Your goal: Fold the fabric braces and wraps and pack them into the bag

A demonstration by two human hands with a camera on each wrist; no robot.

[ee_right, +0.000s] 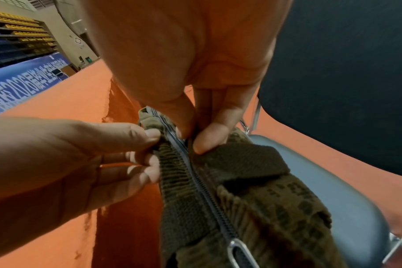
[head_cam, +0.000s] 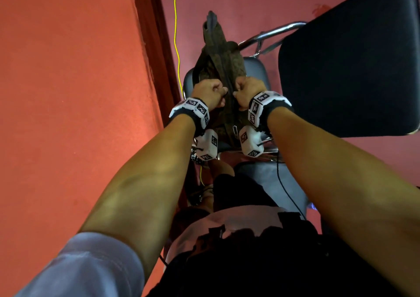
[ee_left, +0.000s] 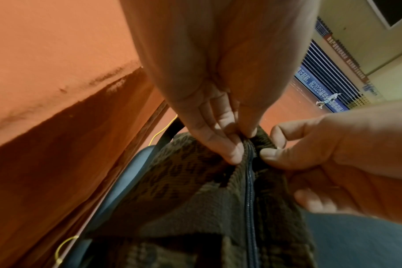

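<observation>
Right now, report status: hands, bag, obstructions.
Left hand and right hand pinching brown corduroy bag beside black zipper. Zipper closed there. No braces visible.

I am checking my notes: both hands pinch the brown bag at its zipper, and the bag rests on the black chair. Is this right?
One detail is wrong. The bag rests on the grey-blue chair, not the black chair beside it, as the head view shows. The left hand and right hand do pinch the bag at its zipper.
</observation>
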